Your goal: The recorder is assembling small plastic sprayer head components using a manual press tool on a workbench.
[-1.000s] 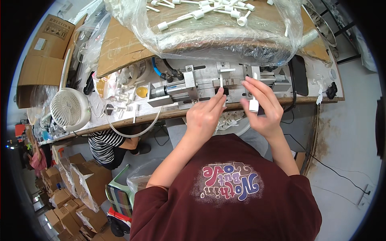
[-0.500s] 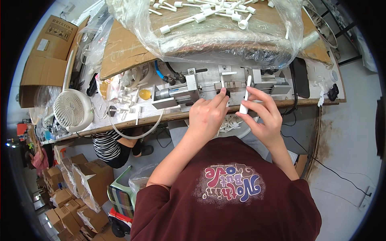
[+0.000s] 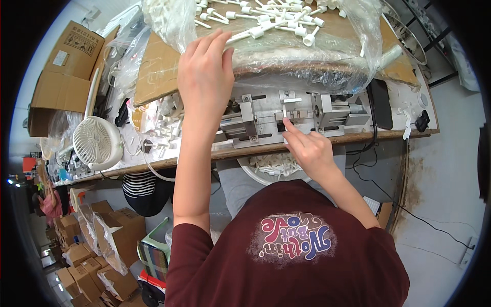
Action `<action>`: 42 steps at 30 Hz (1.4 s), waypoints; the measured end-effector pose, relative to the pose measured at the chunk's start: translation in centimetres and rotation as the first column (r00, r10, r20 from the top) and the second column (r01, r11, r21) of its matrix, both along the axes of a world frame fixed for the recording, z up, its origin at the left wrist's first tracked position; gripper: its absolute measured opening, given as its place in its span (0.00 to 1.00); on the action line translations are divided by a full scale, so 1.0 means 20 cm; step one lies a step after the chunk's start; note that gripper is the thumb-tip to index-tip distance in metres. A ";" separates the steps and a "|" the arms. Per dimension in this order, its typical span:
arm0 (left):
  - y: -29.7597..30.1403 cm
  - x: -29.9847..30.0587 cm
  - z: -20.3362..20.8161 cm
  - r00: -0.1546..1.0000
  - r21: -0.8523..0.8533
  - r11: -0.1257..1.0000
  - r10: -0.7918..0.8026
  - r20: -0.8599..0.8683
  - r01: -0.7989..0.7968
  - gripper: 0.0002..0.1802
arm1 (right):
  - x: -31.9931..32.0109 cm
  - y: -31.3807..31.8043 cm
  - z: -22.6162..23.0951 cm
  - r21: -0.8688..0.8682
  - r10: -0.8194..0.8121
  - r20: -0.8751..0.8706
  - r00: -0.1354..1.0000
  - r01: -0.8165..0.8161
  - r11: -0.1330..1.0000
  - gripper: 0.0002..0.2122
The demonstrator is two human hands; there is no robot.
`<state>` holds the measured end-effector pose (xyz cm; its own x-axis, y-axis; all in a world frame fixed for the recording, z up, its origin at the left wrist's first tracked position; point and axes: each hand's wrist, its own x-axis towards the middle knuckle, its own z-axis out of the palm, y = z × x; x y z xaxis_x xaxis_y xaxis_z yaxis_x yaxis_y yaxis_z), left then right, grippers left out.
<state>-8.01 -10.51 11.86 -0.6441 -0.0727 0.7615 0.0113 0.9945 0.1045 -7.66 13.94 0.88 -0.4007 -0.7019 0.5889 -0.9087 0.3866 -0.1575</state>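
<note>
My left hand [image 3: 203,66] is raised over the plastic-covered cardboard, its fingers stretched and the thumb apart. Its fingertips are beside the pile of white plastic rods with cup-shaped ends [image 3: 261,31]; nothing shows in its grasp. At the metal clamping fixture [image 3: 294,115] on the bench, my right hand [image 3: 311,153] has its index finger on a white plastic rod [image 3: 285,109] standing in the middle of the fixture. The thumb and other fingers are curled close to the rod's near end, which they partly hide.
A white fan [image 3: 97,142] and loose white parts [image 3: 166,134] sit on the bench at left. A black phone-like slab [image 3: 379,105] and cables lie at right. Below the bench edge, a white basin [image 3: 263,180] holds small white pieces. Cardboard boxes [image 3: 92,266] fill the lower left.
My left hand has left the fixture and moved up and left to the pile. My right hand has brought its white rod down and left to the fixture.
</note>
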 end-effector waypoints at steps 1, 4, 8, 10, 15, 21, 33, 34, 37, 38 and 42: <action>-0.04 -0.04 -0.01 0.999 -0.002 1.000 0.029 0.033 -0.029 0.16 | -0.01 -0.01 0.00 0.017 0.004 0.001 1.000 -0.004 1.000 0.05; -0.11 -0.17 -0.06 0.986 0.017 0.996 0.079 0.144 -0.082 0.20 | -0.02 -0.02 0.02 0.046 -0.007 0.005 1.000 0.006 0.999 0.03; -0.15 -0.26 -0.10 0.940 -0.028 0.996 0.084 0.330 -0.079 0.19 | -0.01 -0.03 0.02 0.043 -0.018 0.030 0.999 0.017 0.999 0.03; -0.15 -0.28 -0.10 0.934 0.079 0.996 0.017 0.358 -0.049 0.17 | -0.01 -0.02 0.02 0.042 -0.024 0.036 0.999 0.023 0.999 0.03; -0.14 -0.30 -0.06 0.920 0.069 0.996 0.033 0.391 -0.065 0.12 | -0.01 -0.02 0.03 0.012 -0.011 0.100 0.995 0.009 1.000 0.04; -0.15 -0.37 -0.08 0.933 0.132 0.991 -0.060 0.356 0.013 0.11 | 0.02 0.00 0.08 -0.018 0.016 0.224 0.974 -0.012 1.000 0.09; 0.17 0.11 0.11 0.688 0.795 0.532 -0.694 0.214 0.290 0.06 | -0.05 0.13 0.32 -0.765 0.779 0.624 0.062 0.250 0.593 0.25; 0.18 0.14 0.11 0.645 0.799 0.497 -0.740 0.189 0.337 0.06 | -0.05 0.12 0.37 -0.756 0.783 0.621 0.033 0.289 0.587 0.23; 0.20 0.22 0.07 0.534 0.889 0.363 -0.828 0.171 0.278 0.07 | -0.06 0.19 0.32 -0.733 0.757 0.651 -0.062 0.211 0.647 0.19; 0.19 0.23 0.04 0.562 0.876 0.393 -0.807 0.183 0.280 0.07 | -0.04 0.19 0.33 -0.751 0.778 0.619 -0.105 0.208 0.626 0.16; 0.23 0.28 0.00 0.749 0.924 0.352 -0.650 0.128 0.148 0.12 | -0.02 0.23 0.26 -0.646 0.630 0.753 0.191 0.029 0.763 0.13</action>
